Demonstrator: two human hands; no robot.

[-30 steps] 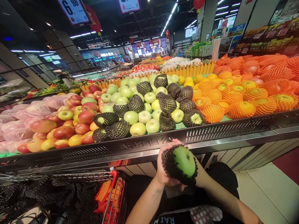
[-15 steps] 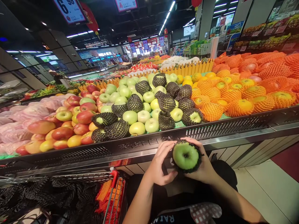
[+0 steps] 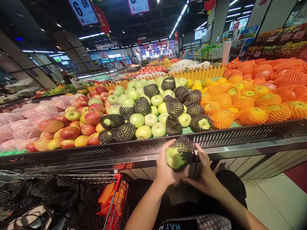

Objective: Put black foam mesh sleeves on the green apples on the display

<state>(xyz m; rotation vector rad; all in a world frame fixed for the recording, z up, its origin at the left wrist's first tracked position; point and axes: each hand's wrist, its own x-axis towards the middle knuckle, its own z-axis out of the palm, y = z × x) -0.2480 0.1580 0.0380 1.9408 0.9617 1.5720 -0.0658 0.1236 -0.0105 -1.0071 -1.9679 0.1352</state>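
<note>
- Left hand (image 3: 165, 171): fingers curled around the green apple (image 3: 173, 158), partly inside its black net (image 3: 186, 149), before the bench (image 3: 134, 149).
- Right hand (image 3: 209, 176): fingers spread wide beside the net, apparently not gripping.
- With one hand supporting, the apple could slip if that hold loosens.

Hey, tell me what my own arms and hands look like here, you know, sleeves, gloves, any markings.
Your left hand and right hand wear no gloves, and no watch or bracelet shows. Both forearms are sleeveless as far as the picture shows; no clear marking is visible. Below, dark clothing carries pale lettering and a checked patch.
</note>
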